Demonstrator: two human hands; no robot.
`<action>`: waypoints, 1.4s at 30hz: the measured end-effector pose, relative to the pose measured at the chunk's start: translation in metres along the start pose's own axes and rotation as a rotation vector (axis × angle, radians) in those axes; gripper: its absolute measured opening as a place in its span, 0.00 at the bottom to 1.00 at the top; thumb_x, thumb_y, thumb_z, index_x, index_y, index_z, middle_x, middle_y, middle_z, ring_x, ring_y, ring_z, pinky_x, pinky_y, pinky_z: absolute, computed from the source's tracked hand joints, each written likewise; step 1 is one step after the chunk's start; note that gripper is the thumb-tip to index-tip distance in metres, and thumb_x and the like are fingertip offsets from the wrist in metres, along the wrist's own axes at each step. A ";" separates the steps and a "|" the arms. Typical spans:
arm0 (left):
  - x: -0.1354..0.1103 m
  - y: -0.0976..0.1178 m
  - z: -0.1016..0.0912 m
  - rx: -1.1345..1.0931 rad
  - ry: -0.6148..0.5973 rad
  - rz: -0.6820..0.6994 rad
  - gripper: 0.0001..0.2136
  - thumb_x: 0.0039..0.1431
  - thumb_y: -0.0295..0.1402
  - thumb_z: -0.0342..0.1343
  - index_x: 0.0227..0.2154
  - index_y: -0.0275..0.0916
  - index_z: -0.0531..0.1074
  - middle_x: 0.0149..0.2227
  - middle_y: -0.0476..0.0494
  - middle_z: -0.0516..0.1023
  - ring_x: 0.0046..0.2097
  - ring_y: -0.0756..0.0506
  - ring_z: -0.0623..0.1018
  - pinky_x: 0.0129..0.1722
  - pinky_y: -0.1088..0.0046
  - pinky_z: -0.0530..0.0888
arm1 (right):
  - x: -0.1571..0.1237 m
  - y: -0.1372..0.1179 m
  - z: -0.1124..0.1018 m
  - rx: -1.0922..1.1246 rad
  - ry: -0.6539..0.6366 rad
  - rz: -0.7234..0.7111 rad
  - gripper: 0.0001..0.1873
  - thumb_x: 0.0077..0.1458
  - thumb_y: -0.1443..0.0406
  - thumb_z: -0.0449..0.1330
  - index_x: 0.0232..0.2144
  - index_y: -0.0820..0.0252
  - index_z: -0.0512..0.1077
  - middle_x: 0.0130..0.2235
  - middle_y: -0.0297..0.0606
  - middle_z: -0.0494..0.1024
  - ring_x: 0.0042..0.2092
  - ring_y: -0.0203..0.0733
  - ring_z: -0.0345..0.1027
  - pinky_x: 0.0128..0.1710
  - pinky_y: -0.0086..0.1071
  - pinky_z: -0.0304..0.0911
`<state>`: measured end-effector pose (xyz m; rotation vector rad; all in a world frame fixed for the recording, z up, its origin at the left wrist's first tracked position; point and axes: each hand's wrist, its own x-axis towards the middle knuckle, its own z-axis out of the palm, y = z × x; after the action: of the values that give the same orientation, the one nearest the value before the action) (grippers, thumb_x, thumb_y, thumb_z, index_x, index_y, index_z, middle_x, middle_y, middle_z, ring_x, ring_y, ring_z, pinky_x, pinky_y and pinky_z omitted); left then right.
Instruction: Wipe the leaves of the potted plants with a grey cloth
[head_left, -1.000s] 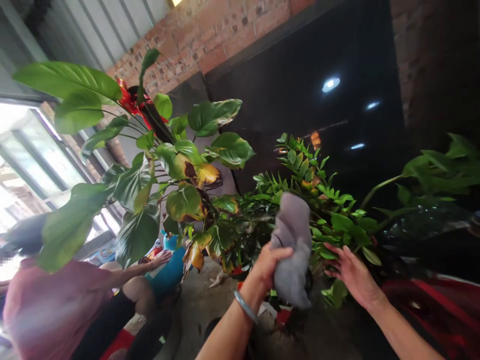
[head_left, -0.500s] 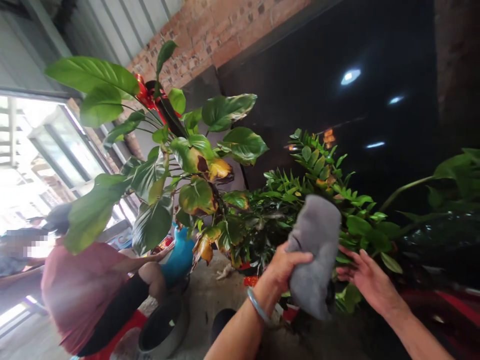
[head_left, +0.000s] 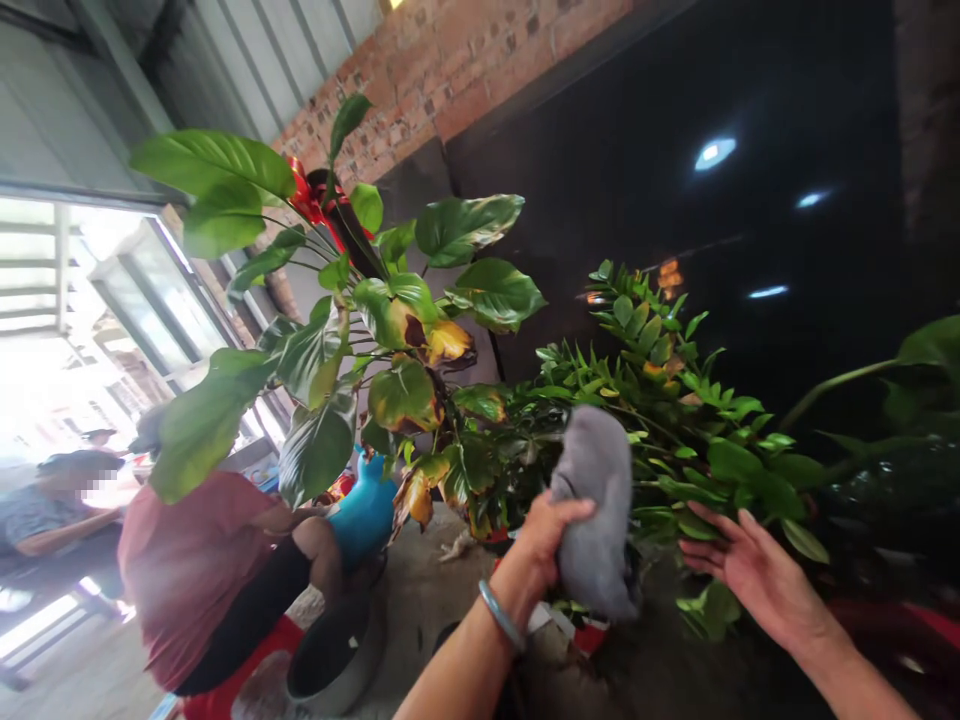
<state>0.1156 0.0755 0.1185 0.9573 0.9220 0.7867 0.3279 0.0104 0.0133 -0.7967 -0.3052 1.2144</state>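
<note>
My left hand [head_left: 541, 535] grips a grey cloth [head_left: 596, 510] and presses it against the leaves of a bushy small-leaved plant [head_left: 660, 400]. A silver bangle [head_left: 501, 615] sits on that wrist. My right hand [head_left: 750, 570] is open, palm up, fingers spread under a stem of the same plant, touching its leaves. A taller plant with big green and yellowing leaves [head_left: 390, 340] and a red ribbon [head_left: 304, 195] stands to the left of the cloth.
A person in a pink top [head_left: 195, 570] crouches at the lower left beside a blue object [head_left: 367, 510] and a dark round pot [head_left: 337, 655]. Another person [head_left: 52, 510] sits farther left. A black glossy wall [head_left: 712, 200] and brick wall [head_left: 465, 60] stand behind.
My left hand and the cloth have shifted a little left along the plant. My right hand has moved slightly right and lower. The view has turned leftward, showing more of the crouching person.
</note>
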 end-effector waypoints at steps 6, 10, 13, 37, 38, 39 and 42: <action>-0.036 -0.015 -0.015 0.070 -0.259 -0.086 0.25 0.23 0.31 0.70 0.34 0.35 0.80 0.30 0.43 0.81 0.33 0.43 0.77 0.38 0.65 0.72 | 0.000 -0.002 -0.006 -0.018 0.026 0.039 0.20 0.54 0.50 0.55 0.31 0.55 0.81 0.34 0.44 0.84 0.30 0.49 0.76 0.29 0.39 0.72; -0.017 0.039 -0.017 -0.033 -0.111 0.217 0.27 0.25 0.33 0.71 0.36 0.34 0.79 0.30 0.44 0.81 0.31 0.45 0.77 0.36 0.69 0.72 | -0.001 -0.001 0.001 -0.021 0.030 0.004 0.17 0.52 0.51 0.58 0.31 0.54 0.80 0.36 0.40 0.84 0.30 0.49 0.76 0.30 0.41 0.73; 0.002 0.034 -0.019 -0.055 0.002 0.193 0.23 0.23 0.33 0.71 0.31 0.35 0.78 0.26 0.46 0.80 0.27 0.46 0.74 0.34 0.69 0.71 | -0.002 0.004 0.008 -0.009 0.023 0.015 0.15 0.49 0.52 0.61 0.33 0.53 0.80 0.36 0.38 0.84 0.29 0.48 0.76 0.29 0.40 0.73; -0.045 0.013 -0.055 0.043 -0.089 0.068 0.23 0.25 0.31 0.69 0.33 0.35 0.80 0.30 0.44 0.81 0.30 0.45 0.77 0.35 0.68 0.72 | -0.005 -0.006 0.006 -0.015 0.148 0.011 0.14 0.29 0.58 0.70 0.25 0.51 0.80 0.33 0.32 0.83 0.23 0.48 0.73 0.19 0.39 0.73; -0.045 0.029 -0.058 0.018 -0.045 0.158 0.23 0.26 0.32 0.69 0.34 0.35 0.79 0.30 0.44 0.82 0.30 0.46 0.77 0.35 0.69 0.72 | -0.005 -0.007 0.007 -0.007 0.156 0.014 0.14 0.29 0.58 0.70 0.25 0.51 0.79 0.33 0.32 0.83 0.23 0.47 0.73 0.19 0.39 0.73; -0.042 0.043 -0.061 -0.002 0.002 0.246 0.23 0.27 0.32 0.70 0.35 0.36 0.79 0.31 0.44 0.82 0.30 0.46 0.77 0.35 0.70 0.72 | -0.005 -0.007 0.009 -0.004 0.160 0.016 0.14 0.29 0.59 0.69 0.25 0.51 0.79 0.32 0.32 0.83 0.23 0.47 0.73 0.19 0.38 0.73; -0.028 0.054 -0.064 -0.043 0.126 0.325 0.22 0.28 0.32 0.69 0.34 0.37 0.78 0.29 0.45 0.81 0.29 0.46 0.76 0.34 0.70 0.72 | -0.005 -0.005 0.015 -0.008 0.151 0.017 0.10 0.33 0.58 0.68 0.25 0.51 0.78 0.32 0.33 0.83 0.24 0.47 0.74 0.19 0.38 0.72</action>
<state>0.0385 0.0923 0.1583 1.0426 0.8641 1.1488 0.3202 0.0106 0.0284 -0.8947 -0.1804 1.1619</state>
